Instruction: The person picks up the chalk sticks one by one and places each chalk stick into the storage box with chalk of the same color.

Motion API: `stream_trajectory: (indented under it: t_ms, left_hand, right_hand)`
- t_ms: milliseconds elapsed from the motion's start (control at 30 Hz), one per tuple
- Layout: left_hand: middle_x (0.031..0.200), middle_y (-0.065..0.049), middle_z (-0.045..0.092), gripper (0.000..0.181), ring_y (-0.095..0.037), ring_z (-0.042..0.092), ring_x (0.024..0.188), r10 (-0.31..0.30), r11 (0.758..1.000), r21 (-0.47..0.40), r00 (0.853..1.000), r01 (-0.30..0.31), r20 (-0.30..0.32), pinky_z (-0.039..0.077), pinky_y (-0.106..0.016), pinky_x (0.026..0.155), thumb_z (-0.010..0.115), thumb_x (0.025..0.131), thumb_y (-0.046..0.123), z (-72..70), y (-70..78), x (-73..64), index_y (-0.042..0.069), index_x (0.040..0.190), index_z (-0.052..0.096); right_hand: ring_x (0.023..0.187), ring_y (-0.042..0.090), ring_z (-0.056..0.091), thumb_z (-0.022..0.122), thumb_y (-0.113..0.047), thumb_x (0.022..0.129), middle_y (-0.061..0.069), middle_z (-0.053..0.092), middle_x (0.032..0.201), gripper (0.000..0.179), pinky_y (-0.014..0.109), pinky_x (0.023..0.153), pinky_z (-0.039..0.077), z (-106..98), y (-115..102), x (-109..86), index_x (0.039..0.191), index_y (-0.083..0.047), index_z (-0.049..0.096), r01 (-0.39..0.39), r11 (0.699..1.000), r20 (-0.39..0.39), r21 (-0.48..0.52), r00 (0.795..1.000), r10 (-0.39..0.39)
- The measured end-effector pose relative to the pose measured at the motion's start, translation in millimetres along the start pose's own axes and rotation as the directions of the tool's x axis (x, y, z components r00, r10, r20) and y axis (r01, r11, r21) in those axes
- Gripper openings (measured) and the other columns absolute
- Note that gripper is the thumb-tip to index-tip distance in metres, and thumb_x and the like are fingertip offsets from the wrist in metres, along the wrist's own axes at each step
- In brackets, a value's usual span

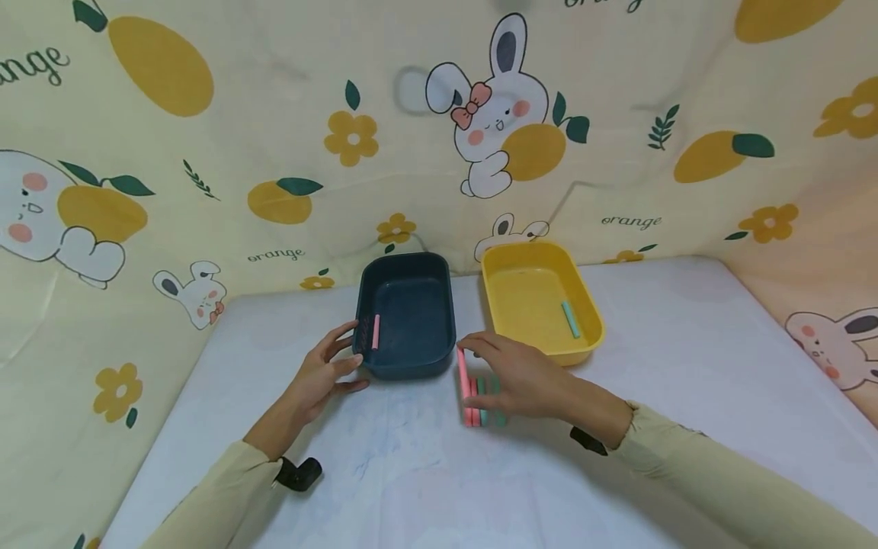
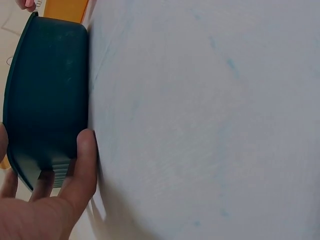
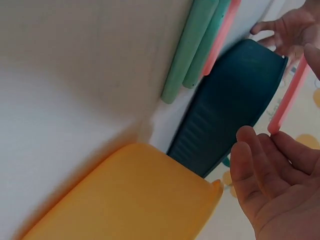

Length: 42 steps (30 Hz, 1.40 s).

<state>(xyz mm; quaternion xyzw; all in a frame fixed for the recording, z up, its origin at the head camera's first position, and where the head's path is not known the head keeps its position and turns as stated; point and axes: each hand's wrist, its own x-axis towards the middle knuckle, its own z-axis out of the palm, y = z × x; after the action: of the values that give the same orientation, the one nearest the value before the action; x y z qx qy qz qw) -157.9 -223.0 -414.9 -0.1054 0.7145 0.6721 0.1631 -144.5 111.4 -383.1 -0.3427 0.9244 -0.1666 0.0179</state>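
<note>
1. Beige-sleeved right hand (image 1: pixel 524 377) pinches one slim pink cylindrical stick (image 3: pixel 288 99) endwise between thumb and fingertips.
2. Slim pink and green sticks (image 1: pixel 476 416) lie beneath it.
3. Left hand (image 1: pixel 317 381), fingers spread, touches the dark-blue rectangular tub (image 1: pixel 411 371).

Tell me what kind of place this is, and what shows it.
Probably a staged indoor tabletop workspace: a printed rabbit-and-orange backdrop hangs behind a white tabletop, where a dark blue bin and a yellow bin stand side by side. The kind of building isn't shown.
</note>
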Motion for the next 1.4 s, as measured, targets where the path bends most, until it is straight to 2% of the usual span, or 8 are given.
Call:
stream_trajectory:
  t_ms: [233,567,800,1000,1167,1400]
  left_hand:
    - [0.164,-0.011,0.023,0.066,-0.035,0.043,0.134,0.001,1.000,-0.014,1.000,-0.001,0.027,0.052,-0.056,0.098,0.055,0.100,0.006,1.8,2.0,1.6,0.033,0.155,0.029]
    - [0.164,-0.011,0.023,0.067,-0.033,0.046,0.130,-0.010,1.000,-0.023,1.000,0.010,0.013,0.053,-0.056,0.097,0.056,0.100,0.006,1.5,2.1,3.1,0.033,0.155,0.030]
    - [0.163,-0.012,0.023,0.067,-0.034,0.046,0.130,0.001,1.000,-0.022,1.000,0.000,0.015,0.052,-0.057,0.097,0.055,0.100,0.004,0.5,1.8,3.5,0.032,0.155,0.029]
    - [0.164,-0.011,0.023,0.067,-0.034,0.048,0.128,-0.007,1.000,0.006,1.000,0.007,0.002,0.054,-0.056,0.095,0.055,0.100,0.004,-0.5,1.8,3.4,0.032,0.155,0.029]
    - [0.164,-0.011,0.023,0.068,-0.035,0.046,0.131,-0.007,1.000,0.013,1.000,0.007,-0.004,0.054,-0.057,0.095,0.056,0.100,0.004,-0.7,1.7,3.3,0.032,0.154,0.029]
    - [0.163,-0.012,0.023,0.067,-0.036,0.045,0.132,-0.001,1.000,0.012,1.000,0.001,-0.002,0.054,-0.057,0.095,0.055,0.100,0.004,-0.7,2.3,1.3,0.032,0.154,0.029]
  right_hand:
    - [0.119,0.016,0.059,0.076,-0.055,0.081,0.000,0.051,0.145,0.083,0.038,0.098,0.055,-2.1,-0.4,11.3,0.148,-0.018,0.043,-0.026,0.999,0.011,0.027,1.000,0.026]
    - [0.121,0.020,0.058,0.076,-0.053,0.082,0.002,0.048,0.148,0.083,0.039,0.099,0.055,-4.1,-2.5,28.3,0.150,-0.019,0.042,-0.087,0.993,0.029,0.082,0.996,0.085]
    - [0.120,0.019,0.059,0.075,-0.054,0.083,0.002,0.049,0.148,0.082,0.039,0.099,0.054,-1.9,-1.4,35.0,0.149,-0.019,0.042,-0.077,0.995,0.024,0.065,0.997,0.075]
    - [0.127,0.020,0.055,0.073,-0.058,0.082,0.004,0.049,0.148,0.083,0.042,0.105,0.051,-4.3,-5.0,46.0,0.149,-0.018,0.043,-0.072,0.996,0.012,0.060,0.997,0.071]
    - [0.136,0.022,0.048,0.074,-0.059,0.081,0.003,0.046,0.152,0.085,0.044,0.111,0.046,-6.8,-12.1,60.0,0.150,-0.020,0.043,-0.115,0.991,0.034,0.075,0.993,0.112]
    - [0.141,0.023,0.042,0.072,-0.062,0.082,0.003,0.042,0.155,0.085,0.045,0.115,0.041,-4.4,-16.9,82.7,0.151,-0.021,0.043,-0.135,0.989,0.073,0.062,0.989,0.130]
